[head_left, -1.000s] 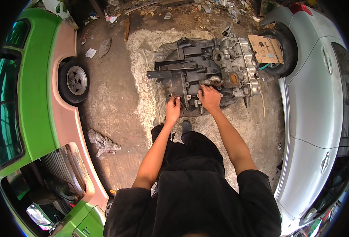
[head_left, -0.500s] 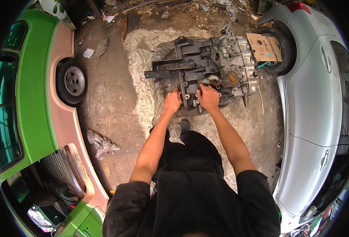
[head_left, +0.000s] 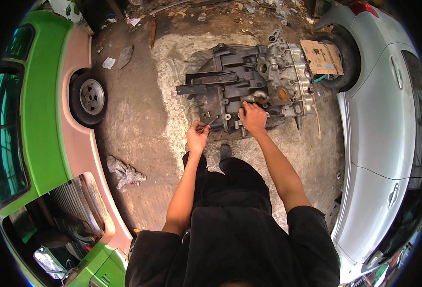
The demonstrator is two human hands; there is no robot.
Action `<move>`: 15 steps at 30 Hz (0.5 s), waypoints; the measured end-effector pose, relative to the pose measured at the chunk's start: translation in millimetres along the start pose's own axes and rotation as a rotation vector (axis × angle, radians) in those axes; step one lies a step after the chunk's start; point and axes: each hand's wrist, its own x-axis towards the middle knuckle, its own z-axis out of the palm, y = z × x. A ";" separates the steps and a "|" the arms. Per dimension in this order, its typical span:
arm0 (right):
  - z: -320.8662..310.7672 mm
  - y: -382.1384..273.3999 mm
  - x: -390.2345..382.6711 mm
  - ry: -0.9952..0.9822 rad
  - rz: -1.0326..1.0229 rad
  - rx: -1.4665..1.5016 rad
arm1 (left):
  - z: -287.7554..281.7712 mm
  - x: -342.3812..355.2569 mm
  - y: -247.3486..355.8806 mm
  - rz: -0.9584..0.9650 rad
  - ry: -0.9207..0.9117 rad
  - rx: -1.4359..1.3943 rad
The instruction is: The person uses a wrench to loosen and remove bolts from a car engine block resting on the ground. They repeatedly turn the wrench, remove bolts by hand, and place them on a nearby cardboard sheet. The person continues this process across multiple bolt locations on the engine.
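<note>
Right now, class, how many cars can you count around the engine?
2: a green car with pinkish panels on the person's left and a silver car on the right, with the engine between them. Others may be hidden beyond the dark rim.

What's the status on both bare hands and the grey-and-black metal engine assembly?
Left hand pinching a thin, dark, rod-like piece. Right hand on the engine assembly. Long black metal bars atop it, clear of both hands.
</note>
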 end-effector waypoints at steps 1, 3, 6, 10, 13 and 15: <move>0.5 0.4 -0.1 0.007 -0.003 -0.004 | 1.8 -5.2 -9.0 -0.024 -0.058 0.018; 1.9 1.1 0.3 0.004 -0.007 -0.004 | 7.7 -13.6 -26.6 -0.084 -0.184 0.044; 2.3 1.8 -0.9 0.015 -0.019 -0.029 | 22.8 -23.1 -46.6 -0.020 -0.298 0.183; 1.5 0.8 0.0 0.001 -0.005 -0.017 | 33.2 -29.5 -52.0 -0.104 -0.314 0.011; -0.5 0.6 0.6 -0.023 -0.002 -0.010 | 33.0 -33.5 -43.6 -0.142 -0.296 -0.067; -1.7 0.3 1.0 -0.033 0.002 -0.005 | 30.1 -36.1 -36.2 -0.200 -0.315 -0.119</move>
